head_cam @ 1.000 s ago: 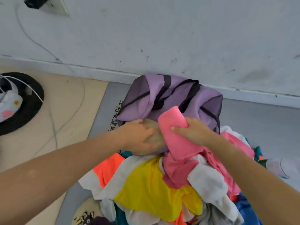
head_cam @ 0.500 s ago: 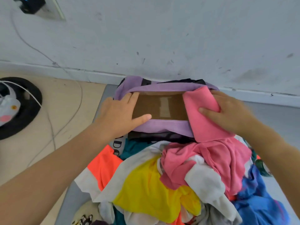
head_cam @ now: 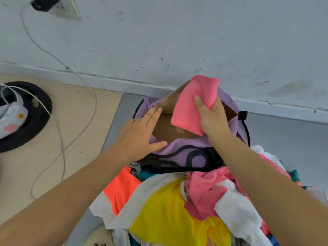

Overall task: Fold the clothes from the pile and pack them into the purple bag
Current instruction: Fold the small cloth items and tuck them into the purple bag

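Against the white wall (head_cam: 177,32) and its baseboard, a grey mat (head_cam: 117,121) lies on the beige floor. On the mat stands the purple bag (head_cam: 179,148), its mouth open and brown cardboard visible inside. The right hand (head_cam: 211,118) grips a folded pink cloth (head_cam: 191,105) with thumb and curled fingers, holding it over the opening of the bag. The left hand (head_cam: 140,134) lies flat with straight fingers on the left rim of the bag. Just in front of the bag is the pile of clothes (head_cam: 177,210), with yellow, white, orange and pink pieces. At far left a black round object (head_cam: 40,121) rests on the floor, and a white cable (head_cam: 60,139) runs beside it.
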Available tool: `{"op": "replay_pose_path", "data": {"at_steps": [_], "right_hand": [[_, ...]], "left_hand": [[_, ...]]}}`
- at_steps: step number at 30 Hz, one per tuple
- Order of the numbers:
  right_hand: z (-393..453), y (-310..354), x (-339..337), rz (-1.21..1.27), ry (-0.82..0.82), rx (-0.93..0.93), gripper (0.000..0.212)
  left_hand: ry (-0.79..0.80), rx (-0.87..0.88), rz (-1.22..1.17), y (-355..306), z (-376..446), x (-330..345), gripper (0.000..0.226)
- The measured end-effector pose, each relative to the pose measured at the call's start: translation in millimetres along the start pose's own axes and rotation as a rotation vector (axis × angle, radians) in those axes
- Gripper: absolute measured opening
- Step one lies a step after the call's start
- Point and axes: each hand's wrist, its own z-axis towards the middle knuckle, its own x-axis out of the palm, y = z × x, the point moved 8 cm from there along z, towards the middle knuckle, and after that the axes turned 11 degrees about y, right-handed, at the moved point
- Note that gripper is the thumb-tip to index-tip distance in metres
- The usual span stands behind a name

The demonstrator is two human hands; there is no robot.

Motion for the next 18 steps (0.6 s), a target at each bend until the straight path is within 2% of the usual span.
{"op": "replay_pose_path", "data": {"at_steps": [4, 7, 9, 11, 12, 14, 16, 18], "right_hand": [[15.8, -10.5, 26.3, -0.347, 0.113, -0.066, 0.046], [17.7, -47.1, 37.2, -0.691, 0.396, 0.117, 0.043], [10.7, -72.9, 41.2, -0.884, 0.541, 0.290, 0.045], [8.6, -85.3, 46.2, -0.954, 0.593, 0.396, 0.048], [9.5, -85.7, 51.0, -0.907, 0.587, 0.407, 0.048], [15.4, -81.8, 61.2, -0.615, 0.522, 0.374, 0.044], [18.4, -73.9, 57.8, -0.227, 0.369, 0.297, 0.036], [16.8, -69.5, 33.8, -0.055, 0.165, 0.197, 0.032]], "left_hand": [[-0.036, -0.045, 0.091, 4.5, -9.2, 4.6, 0.102], [-0.078, -0.103, 0.026, 16.3, -12.9, 5.7, 0.087], [-0.013, -0.130, 0.026, 22.3, -10.1, 15.3, 0.081], [0.102, -0.113, 0.018, 22.1, -5.1, 32.0, 0.088], [0.150, -0.096, 0.000, 21.1, -3.2, 39.8, 0.092], [0.174, -0.074, -0.028, 20.2, -0.4, 45.9, 0.098], [0.107, -0.105, -0.109, 25.1, -0.7, 36.6, 0.103], [-0.028, -0.162, -0.207, 33.9, -4.4, 18.1, 0.108]]}}
